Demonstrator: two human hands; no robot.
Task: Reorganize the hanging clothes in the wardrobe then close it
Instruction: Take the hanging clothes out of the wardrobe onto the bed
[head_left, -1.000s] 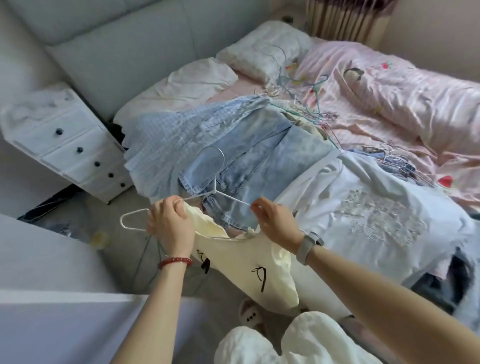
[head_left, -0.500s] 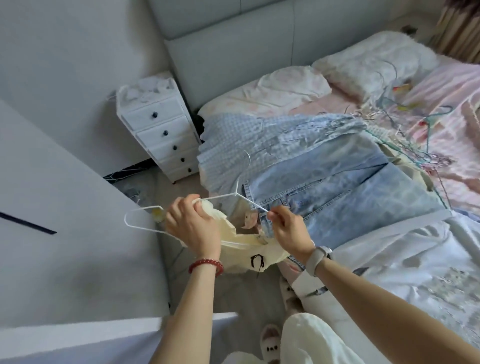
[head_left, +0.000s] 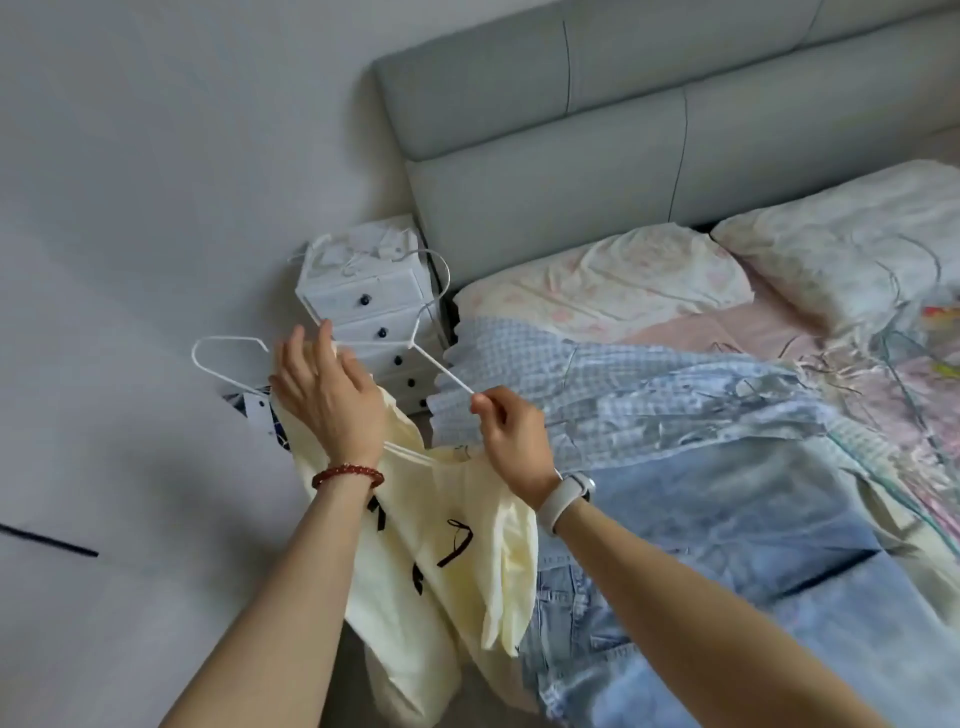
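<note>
A pale yellow garment (head_left: 447, 561) with black bow marks hangs from a white wire hanger (head_left: 415, 343) held up in front of me. My left hand (head_left: 327, 395), with a red bead bracelet, rests on the garment's left shoulder over the hanger arm, fingers spread. My right hand (head_left: 511, 441), with a watch at the wrist, pinches the hanger's right arm and the garment's neckline. The hanger's hook points up toward the drawers. The wardrobe is out of view.
A white bedside drawer unit (head_left: 379, 317) stands between the wall and the grey headboard (head_left: 623, 130). On the bed lie a blue checked garment (head_left: 597, 384), denim pieces (head_left: 727, 519), pillows (head_left: 623, 280) and loose wire hangers (head_left: 893, 374). A white panel (head_left: 104, 467) fills the left.
The view has swung left and up toward the headboard. The hanger and yellow garment are raised higher, and my left hand has opened flat over the left shoulder.
</note>
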